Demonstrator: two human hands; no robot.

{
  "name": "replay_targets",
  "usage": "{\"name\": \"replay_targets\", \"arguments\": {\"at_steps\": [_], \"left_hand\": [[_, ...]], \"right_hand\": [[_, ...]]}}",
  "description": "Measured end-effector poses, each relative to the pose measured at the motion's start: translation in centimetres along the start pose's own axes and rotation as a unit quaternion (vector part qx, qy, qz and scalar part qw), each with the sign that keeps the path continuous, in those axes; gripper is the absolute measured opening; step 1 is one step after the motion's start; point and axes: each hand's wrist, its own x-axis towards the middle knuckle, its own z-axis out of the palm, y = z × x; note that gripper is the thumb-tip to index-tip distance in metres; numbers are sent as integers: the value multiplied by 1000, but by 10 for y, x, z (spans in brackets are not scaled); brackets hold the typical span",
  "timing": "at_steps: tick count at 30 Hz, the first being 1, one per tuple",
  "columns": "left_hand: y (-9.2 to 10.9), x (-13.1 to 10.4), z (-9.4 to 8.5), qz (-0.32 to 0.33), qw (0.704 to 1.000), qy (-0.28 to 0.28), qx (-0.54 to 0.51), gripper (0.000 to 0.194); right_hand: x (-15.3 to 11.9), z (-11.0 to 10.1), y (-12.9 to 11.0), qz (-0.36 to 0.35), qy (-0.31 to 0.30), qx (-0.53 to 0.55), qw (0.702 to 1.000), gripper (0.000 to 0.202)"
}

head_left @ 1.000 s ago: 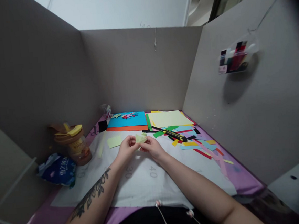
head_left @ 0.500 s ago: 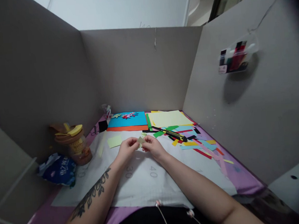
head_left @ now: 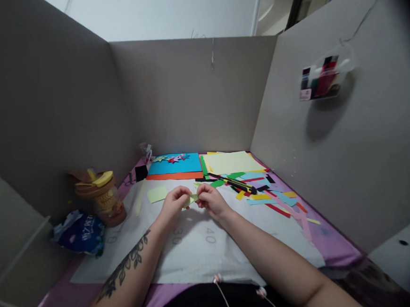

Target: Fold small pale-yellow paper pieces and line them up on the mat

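Observation:
Between my two hands is a small pale green piece of paper [head_left: 191,200], held above the white sheet [head_left: 194,249]. My left hand [head_left: 175,202] pinches its left side, thumb against fingers. My right hand [head_left: 211,200] grips the other side in the same way. Fingers cover part of the paper, so its full shape is hidden. Just left of my left hand lies a flat pale green paper square [head_left: 157,193]. Beyond my right hand a black and yellow utility knife [head_left: 241,185] rests on cut paper strips.
Coloured paper strips [head_left: 276,200] litter the right side. At the back are blue paper [head_left: 173,164] with small paper stars [head_left: 173,159] on it and a pale yellow paper stack [head_left: 230,162]. A brown cup [head_left: 107,199] and blue packet [head_left: 81,232] stand left. Grey panels [head_left: 196,92] enclose the table.
The small paper between my fingers has turned from an upright diamond shape to a flatter, lower angle. Both hands have shifted only slightly.

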Motion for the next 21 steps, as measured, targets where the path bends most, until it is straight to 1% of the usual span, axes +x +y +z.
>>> {"name": "replay_targets", "arguments": {"at_steps": [3, 5, 8, 10, 12, 13, 15, 17, 19, 21], "left_hand": [[-2, 1, 0, -11, 1000, 6, -27, 9], [-3, 2, -1, -19, 999, 13, -30, 9], [-1, 1, -1, -18, 999, 22, -37, 11], [0, 0, -2, -4, 1000, 21, -22, 10], [0, -1, -2, 18, 999, 17, 22, 9], [0, -2, -2, 26, 998, 14, 49, 10], [-2, -3, -2, 36, 996, 6, 87, 12], [-4, -2, -2, 52, 994, 2, 100, 14], [-7, -1, -2, 80, 991, -2, 104, 18], [-10, 0, -1, 102, 989, -9, 109, 25]], "right_hand": [[0, 0, -1, -9, -2, 21, 1000, 14], [-1, 0, -3, -16, -2, 15, 1000, 12], [-4, 0, -8, -52, -14, -32, 998, 6], [-7, -1, -12, -86, -23, -90, 992, 4], [-10, -2, -15, -113, -25, -163, 980, 4], [-11, -2, -16, -123, -25, -201, 971, 7], [-11, -3, -16, -148, -17, -274, 950, 13], [-10, -3, -15, -184, 1, -329, 926, 16], [-9, -2, -13, -213, 17, -353, 911, 13], [-8, -2, -12, -224, 15, -352, 909, 7]]}}
